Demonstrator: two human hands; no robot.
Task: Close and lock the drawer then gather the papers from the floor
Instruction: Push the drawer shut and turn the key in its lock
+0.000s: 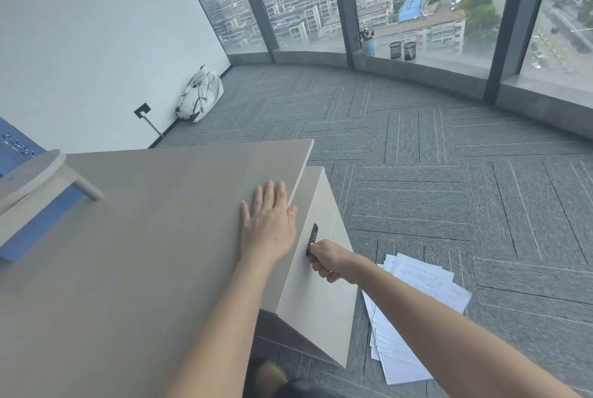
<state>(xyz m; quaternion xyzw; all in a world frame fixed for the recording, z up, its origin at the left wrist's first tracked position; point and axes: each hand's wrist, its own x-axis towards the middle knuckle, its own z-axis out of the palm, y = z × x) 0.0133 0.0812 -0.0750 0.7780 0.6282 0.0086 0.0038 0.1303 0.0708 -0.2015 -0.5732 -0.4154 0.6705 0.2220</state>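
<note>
The pale drawer front (pixel 316 301) sits under the right edge of the grey desk (pixel 128 237), with a black lock (pixel 312 239) on its face. My right hand (pixel 327 259) is at the lock, fingers curled and pinched against its lower end; whether a key is in them is hidden. My left hand (pixel 271 221) lies flat on the desk top by the edge, fingers spread. A fanned pile of white printed papers (pixel 414 311) lies on the carpet to the right of the drawer, partly behind my right forearm.
A pale stool (pixel 41 179) and a blue panel (pixel 19 147) stand at the desk's left. A white bag (pixel 200 94) leans on the wall. Pen cups (pixel 402 50) stand on the window sill. Grey carpet (pixel 449 189) stretches to the windows. My shoe (pixel 271 376) shows below.
</note>
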